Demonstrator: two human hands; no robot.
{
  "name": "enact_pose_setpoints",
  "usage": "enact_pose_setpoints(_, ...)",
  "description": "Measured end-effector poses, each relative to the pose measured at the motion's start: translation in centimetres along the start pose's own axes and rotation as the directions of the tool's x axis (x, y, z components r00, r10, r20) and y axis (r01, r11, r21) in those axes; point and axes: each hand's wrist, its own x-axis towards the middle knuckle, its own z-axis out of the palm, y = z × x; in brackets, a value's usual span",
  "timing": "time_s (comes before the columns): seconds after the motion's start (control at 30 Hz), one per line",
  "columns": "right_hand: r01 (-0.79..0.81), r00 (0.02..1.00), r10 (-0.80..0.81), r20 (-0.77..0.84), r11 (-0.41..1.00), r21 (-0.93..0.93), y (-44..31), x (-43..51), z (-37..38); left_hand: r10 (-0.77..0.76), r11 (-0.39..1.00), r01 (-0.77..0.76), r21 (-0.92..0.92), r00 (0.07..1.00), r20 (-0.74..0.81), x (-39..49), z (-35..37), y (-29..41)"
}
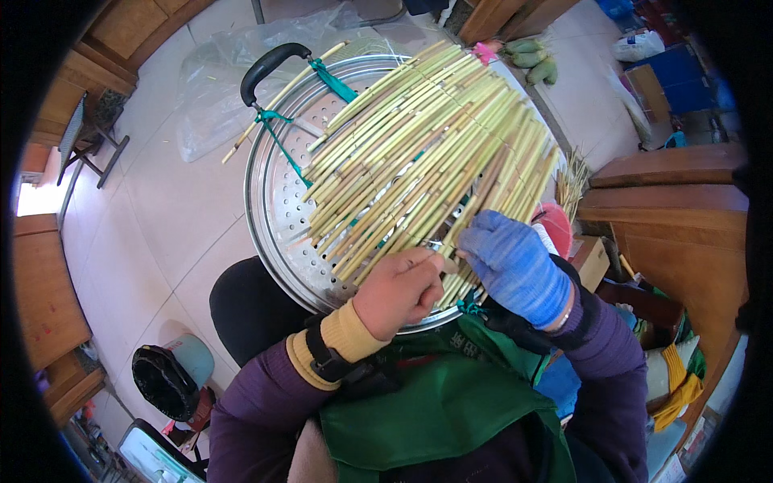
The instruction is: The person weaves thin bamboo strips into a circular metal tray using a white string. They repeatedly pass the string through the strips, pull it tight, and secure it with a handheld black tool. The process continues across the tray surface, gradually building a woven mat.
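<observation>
A mat of slender plant stalks (pixel 416 157), bound by rows of thin thread, lies across a perforated metal steamer tray (pixel 290 205) before me. My left hand (pixel 401 290), bare with a yellow cuff, is closed at the mat's near edge. My right hand (pixel 513 265) wears a blue knit glove and pinches close beside it, over the stalks. Both hands' fingertips meet around the binding thread (pixel 433 243), which they mostly hide. Green cloth strips (pixel 332 81) are tied to the black steamer handle (pixel 266 72) and run under the mat.
A loose stalk (pixel 241 142) leans beside the handle. Clear plastic sheeting (pixel 211 90) covers some floor tiles. Left stands a bin with a black liner (pixel 163 380); right are a pink container (pixel 555 226), a stalk bundle (pixel 570 181) and a cardboard box (pixel 589 262). Green gourd-like vegetables (pixel 531 57) lie beyond.
</observation>
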Motion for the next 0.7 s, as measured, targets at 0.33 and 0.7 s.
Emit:
enact_pose_setpoints(0.33,0.314,0.931,-0.231,0.284,0.902,-0.296,-0.9,5.2,-0.5,0.388,0.868,-0.353,0.348,0.921,-0.034,1.2,-0.2,-2.9)
enact_pose_setpoints(0.7,0.195,0.98,-0.197,-0.041,0.98,-0.044,-5.5,14.1,-1.7,0.271,0.855,-0.199,0.479,0.959,-0.085,1.2,0.0,-2.2)
